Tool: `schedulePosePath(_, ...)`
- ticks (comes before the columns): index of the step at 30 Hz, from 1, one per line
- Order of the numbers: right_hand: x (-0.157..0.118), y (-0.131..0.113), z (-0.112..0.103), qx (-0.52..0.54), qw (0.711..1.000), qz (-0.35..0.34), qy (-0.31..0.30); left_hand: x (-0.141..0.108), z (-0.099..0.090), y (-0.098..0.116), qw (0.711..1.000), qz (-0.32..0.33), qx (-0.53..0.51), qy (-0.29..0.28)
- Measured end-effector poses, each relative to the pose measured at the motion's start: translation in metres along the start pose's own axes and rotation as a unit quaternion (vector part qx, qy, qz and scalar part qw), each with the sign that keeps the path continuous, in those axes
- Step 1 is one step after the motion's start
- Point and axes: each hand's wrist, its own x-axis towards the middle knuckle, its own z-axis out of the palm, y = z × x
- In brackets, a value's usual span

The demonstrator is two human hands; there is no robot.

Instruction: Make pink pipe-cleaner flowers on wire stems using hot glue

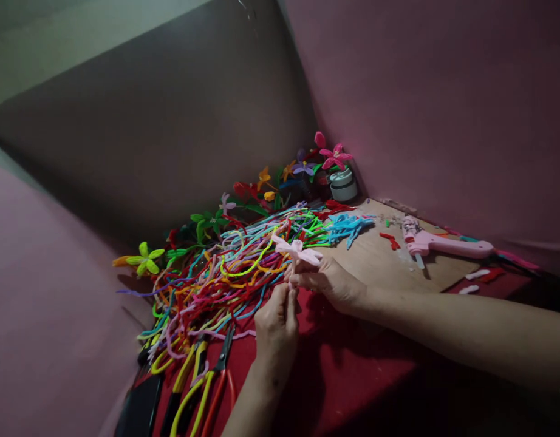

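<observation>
A pale pink pipe-cleaner flower (pixel 299 250) stands between my hands with its petals spread on top. My right hand (pixel 331 283) pinches its stem just below the petals. Lower on the same stem, my left hand (pixel 278 315) is closed with thumb and fingers pressed together. Both hands nearly touch, above the red tabletop (pixel 344 364). Behind them and to the left lies a big tangled pile of coloured pipe cleaners (pixel 243 267). The stem is mostly covered by my fingers.
A pink glue gun (pixel 448 244) rests on a cardboard sheet (pixel 375 261) at the right. Scissors (pixel 223 364), pliers (pixel 186 370) and a dark phone-like slab (pixel 141 406) lie front left. Finished flowers (pixel 335 156) and a grey-white jar (pixel 342 185) stand along the back.
</observation>
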Motion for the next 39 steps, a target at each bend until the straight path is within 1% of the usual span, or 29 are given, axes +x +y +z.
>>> schedulePosePath(2, 0.000, 0.002, 0.002, 0.000, 1.000, 0.002, 0.014, -0.002, 0.004, -0.005, 0.993, 0.075, 0.090, 0.027)
schedulePosePath(4, -0.001, 0.004, 0.003, -0.004, 0.999, 0.012, 0.037, -0.002, 0.007, -0.009, 0.969, 0.142, 0.195, 0.046)
schedulePosePath(5, -0.001, 0.005, 0.003, -0.005, 0.999, 0.016, 0.047, -0.002, 0.009, -0.010, 0.953, 0.161, 0.249, 0.053)
schedulePosePath(7, -0.001, 0.005, 0.005, -0.009, 0.998, 0.020, 0.055, -0.002, 0.011, -0.013, 0.926, 0.167, 0.333, 0.064)
schedulePosePath(8, -0.001, 0.005, 0.005, -0.011, 0.998, 0.022, 0.055, -0.002, 0.012, -0.014, 0.919, 0.162, 0.353, 0.064)
schedulePosePath(9, -0.002, 0.004, 0.006, -0.014, 0.998, 0.025, 0.051, -0.002, 0.012, -0.015, 0.921, 0.157, 0.352, 0.059)
schedulePosePath(10, -0.002, 0.004, 0.007, -0.017, 0.998, 0.026, 0.050, -0.003, 0.012, -0.015, 0.930, 0.149, 0.332, 0.049)
schedulePosePath(12, -0.002, 0.005, 0.007, -0.013, 0.998, 0.018, 0.052, -0.003, 0.009, -0.014, 0.965, 0.110, 0.237, 0.023)
schedulePosePath(14, -0.003, 0.007, 0.007, -0.009, 0.999, 0.001, 0.041, -0.002, 0.005, -0.010, 0.995, 0.030, 0.093, -0.003)
schedulePosePath(15, -0.004, 0.007, 0.007, -0.012, 1.000, -0.005, 0.027, -0.002, 0.003, -0.007, 1.000, -0.021, 0.016, -0.016)
schedulePosePath(16, -0.005, 0.007, 0.007, -0.020, 1.000, -0.006, 0.012, -0.001, 0.000, -0.003, 0.995, -0.073, -0.062, -0.031)
schedulePosePath(18, -0.006, 0.005, 0.007, -0.048, 0.999, 0.001, -0.006, 0.001, -0.004, 0.004, 0.964, -0.158, -0.204, -0.065)
schedulePosePath(20, -0.008, 0.001, 0.007, -0.067, 0.998, 0.007, -0.004, 0.002, -0.008, 0.009, 0.922, -0.203, -0.317, -0.087)
schedulePosePath(22, -0.008, -0.002, 0.008, -0.083, 0.996, 0.005, -0.012, 0.002, -0.009, 0.010, 0.882, -0.217, -0.404, -0.104)
schedulePosePath(25, -0.009, -0.006, 0.009, -0.103, 0.993, -0.013, -0.049, 0.001, -0.009, 0.006, 0.826, -0.220, -0.502, -0.130)
schedulePosePath(26, -0.009, -0.006, 0.009, -0.108, 0.992, -0.023, -0.055, 0.001, -0.008, 0.005, 0.814, -0.220, -0.520, -0.136)
schedulePosePath(28, -0.012, -0.006, 0.010, -0.112, 0.992, -0.047, -0.043, 0.001, -0.006, 0.005, 0.805, -0.219, -0.533, -0.141)
schedulePosePath(30, -0.015, -0.006, 0.011, -0.112, 0.992, -0.049, -0.033, 0.002, -0.007, 0.008, 0.816, -0.218, -0.515, -0.145)
schedulePosePath(31, -0.016, -0.006, 0.012, -0.109, 0.992, -0.040, -0.040, 0.002, -0.008, 0.009, 0.829, -0.211, -0.495, -0.150)
schedulePosePath(33, -0.018, -0.009, 0.012, -0.111, 0.991, -0.017, -0.067, 0.005, -0.014, 0.011, 0.866, -0.176, -0.438, -0.163)
schedulePosePath(34, -0.018, -0.011, 0.012, -0.117, 0.990, -0.017, -0.076, 0.006, -0.017, 0.010, 0.886, -0.152, -0.404, -0.169)
schedulePosePath(36, -0.016, -0.016, 0.012, -0.137, 0.987, -0.050, -0.069, 0.009, -0.027, 0.007, 0.917, -0.115, -0.345, -0.161)
schedulePosePath(37, -0.015, -0.018, 0.012, -0.146, 0.985, -0.074, -0.059, 0.010, -0.033, 0.005, 0.930, -0.105, -0.325, -0.134)
schedulePosePath(38, -0.014, -0.020, 0.012, -0.151, 0.983, -0.095, -0.052, 0.012, -0.038, 0.003, 0.944, -0.096, -0.302, -0.094)
schedulePosePath(39, -0.013, -0.022, 0.013, -0.154, 0.981, -0.110, -0.052, 0.013, -0.044, 0.002, 0.959, -0.080, -0.271, -0.037)
